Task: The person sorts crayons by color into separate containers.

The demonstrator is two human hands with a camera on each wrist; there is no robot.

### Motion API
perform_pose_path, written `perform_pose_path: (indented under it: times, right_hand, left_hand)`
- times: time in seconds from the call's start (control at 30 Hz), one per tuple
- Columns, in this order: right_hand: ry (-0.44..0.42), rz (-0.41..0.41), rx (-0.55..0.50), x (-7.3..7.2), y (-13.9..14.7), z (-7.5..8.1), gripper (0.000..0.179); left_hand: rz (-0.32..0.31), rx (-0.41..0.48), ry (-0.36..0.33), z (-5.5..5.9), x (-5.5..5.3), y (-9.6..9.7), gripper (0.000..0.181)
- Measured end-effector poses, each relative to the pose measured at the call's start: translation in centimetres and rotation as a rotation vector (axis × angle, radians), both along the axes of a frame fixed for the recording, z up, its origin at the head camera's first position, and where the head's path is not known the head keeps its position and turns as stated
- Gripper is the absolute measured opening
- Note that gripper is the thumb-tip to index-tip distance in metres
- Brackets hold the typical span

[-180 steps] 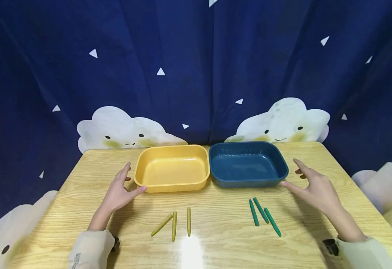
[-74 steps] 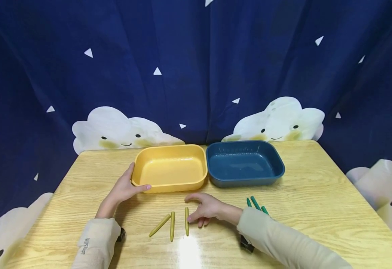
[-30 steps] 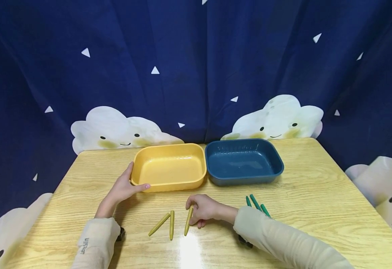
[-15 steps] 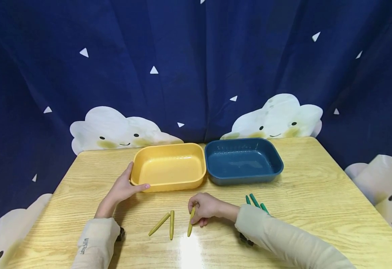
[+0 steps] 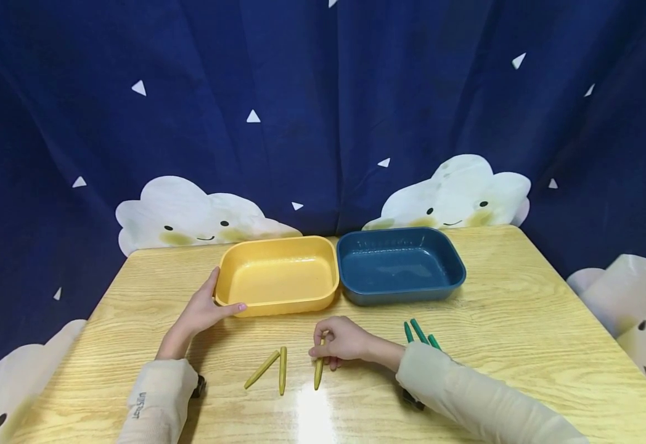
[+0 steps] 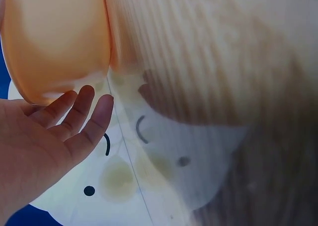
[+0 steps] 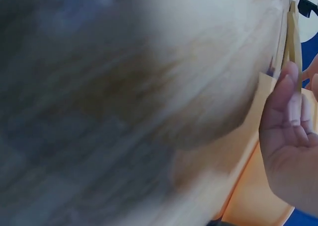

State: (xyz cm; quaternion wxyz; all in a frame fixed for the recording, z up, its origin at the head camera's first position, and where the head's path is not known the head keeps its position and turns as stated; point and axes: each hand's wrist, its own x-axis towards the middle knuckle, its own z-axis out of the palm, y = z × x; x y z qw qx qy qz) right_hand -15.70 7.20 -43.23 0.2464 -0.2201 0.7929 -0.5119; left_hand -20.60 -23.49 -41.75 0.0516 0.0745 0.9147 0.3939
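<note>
Head cam, going left to right: a pale sleeve comes up from the bottom, and the left hand rests at the near left corner of a yellow tray. Thumb's over the front edge, the other fingers loose along the side, nothing clenched. Left wrist view has those fingers softly bent by the tray's end.

Just in front of it, two yellow crayons lie on the wood tabletop, one slanted, their far ends really close together. A bit further right, the right hand has a third crayon pinched between thumb and fingers, pointed end toward the wearer. Can't tell if that tip touches the wood.

Next is a blue tray, right up beside the yellow one, then three green crayons bunched together, partly hidden by the right sleeve.
</note>
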Motion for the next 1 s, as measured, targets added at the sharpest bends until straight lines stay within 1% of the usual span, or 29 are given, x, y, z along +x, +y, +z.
perform_pose_path:
  times: [0.27,0.37,0.5,0.57,0.77,1.0]
  right_hand:
    - [0.089,-0.037,-0.066,0.0,0.1,0.0,0.016]
    - [0.073,-0.048,-0.093,0.1,0.1,0.1,0.019]
    - [0.049,-0.069,-0.120,0.2,0.2,0.6,0.031]
    - [0.037,-0.081,-0.130,0.1,0.3,0.9,0.035]
    - [-0.010,-0.098,-0.163,-0.1,0.7,1.2,0.032]
    - [-0.010,-0.106,-0.220,-0.6,1.4,1.9,0.030]
  left_hand:
    - [0.002,-0.018,0.009,-0.1,0.1,-0.1,0.113]
    - [-0.001,-0.014,0.005,-0.3,0.3,-0.1,0.113]
    - [-0.006,0.010,0.014,-0.4,0.2,-0.1,0.113]
    - [-0.005,0.016,0.023,-0.5,0.1,-0.1,0.112]
    - [0.003,0.014,0.030,-0.6,-0.1,-0.1,0.111]
    - [0.004,0.018,0.030,-0.5,-0.2,-0.1,0.112]
